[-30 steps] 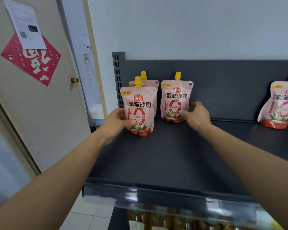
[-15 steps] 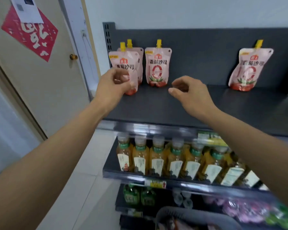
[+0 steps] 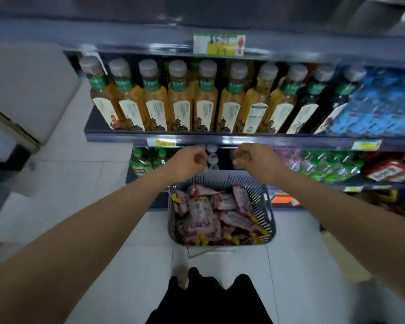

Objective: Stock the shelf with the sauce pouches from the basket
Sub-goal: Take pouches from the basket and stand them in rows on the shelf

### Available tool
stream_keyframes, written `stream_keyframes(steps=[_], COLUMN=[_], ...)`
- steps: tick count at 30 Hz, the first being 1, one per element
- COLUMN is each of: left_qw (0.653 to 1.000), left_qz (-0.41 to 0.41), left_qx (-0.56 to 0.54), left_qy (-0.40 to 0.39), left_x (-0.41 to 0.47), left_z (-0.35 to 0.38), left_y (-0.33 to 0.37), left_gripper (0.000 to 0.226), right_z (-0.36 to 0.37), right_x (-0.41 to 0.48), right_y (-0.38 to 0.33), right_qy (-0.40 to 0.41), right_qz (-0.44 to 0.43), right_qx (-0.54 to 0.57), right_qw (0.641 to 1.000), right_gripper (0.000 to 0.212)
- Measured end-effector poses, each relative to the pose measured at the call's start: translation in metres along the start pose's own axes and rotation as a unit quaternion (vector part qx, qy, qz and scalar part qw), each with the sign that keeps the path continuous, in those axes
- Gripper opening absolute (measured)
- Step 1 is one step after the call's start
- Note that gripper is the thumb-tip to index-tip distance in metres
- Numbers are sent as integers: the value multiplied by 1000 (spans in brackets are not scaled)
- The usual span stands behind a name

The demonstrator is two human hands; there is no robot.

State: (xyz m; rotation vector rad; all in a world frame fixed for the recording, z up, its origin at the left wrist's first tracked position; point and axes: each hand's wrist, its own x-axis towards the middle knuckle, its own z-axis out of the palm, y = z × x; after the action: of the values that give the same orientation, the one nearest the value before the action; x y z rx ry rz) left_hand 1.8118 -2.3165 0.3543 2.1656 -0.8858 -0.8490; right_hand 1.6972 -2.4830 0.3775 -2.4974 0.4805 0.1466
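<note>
A grey slatted basket stands on the floor in front of the shelving, filled with several pink sauce pouches with yellow caps. Both my arms reach down and forward above its far rim. My left hand hangs with loosely curled fingers and holds nothing. My right hand is the same, a little to the right, over the basket's back edge. The top shelf shows only as its dark front edge, and the pouches on it are out of view.
A row of amber bottles with grey caps fills the middle shelf. Blue packs sit to their right. Green bottles and red packets line the lower shelf. White tiled floor lies to the left.
Both hands left the pouches on the top shelf and dropped to just above the basket. My view tilted down from the top shelf to the floor.
</note>
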Motion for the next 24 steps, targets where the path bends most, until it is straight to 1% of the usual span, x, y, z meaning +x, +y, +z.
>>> stream_keyframes(steps=[2,5,7,10,11,13,14,17,18,22,24], left_qw=[999,994,992,989,989,986,985,979,976,962,953], left_qz=[-20,-52,-70,-102,-103,-107,-103,-78,-70,-39,-38], left_qx=[40,81,95,93,98,118,129,176,190,250,277], left_qy=[-30,-44,-52,-53,-47,-50,-58,-70,-75,-105,-117], left_x=[8,18,26,40,46,60,67,87,93,113,121], left_z=[18,38,48,61,66,75,81,99,105,128,137], left_y=[-16,-43,-60,-86,-94,-109,-115,-129,-133,-149,-161], left_gripper=[25,17,18,6,4,15,16,6,9,44,55], right_z=[21,48,66,91,99,115,123,145,152,179,192], right_x=[-3,-5,-2,3,4,6,7,11,13,19,21], right_y=[22,48,66,94,103,118,124,139,143,165,176], right_qy=[-34,-72,-102,-135,-140,-145,-145,-143,-144,-149,-155], right_qz=[24,81,121,166,177,200,211,233,238,255,262], right_qx=[-22,-45,-51,-46,-47,-54,-56,-57,-61,-67,-74], right_qw=[999,993,986,976,973,967,965,960,959,953,950], right_gripper=[22,24,26,27,26,23,24,28,29,42,46])
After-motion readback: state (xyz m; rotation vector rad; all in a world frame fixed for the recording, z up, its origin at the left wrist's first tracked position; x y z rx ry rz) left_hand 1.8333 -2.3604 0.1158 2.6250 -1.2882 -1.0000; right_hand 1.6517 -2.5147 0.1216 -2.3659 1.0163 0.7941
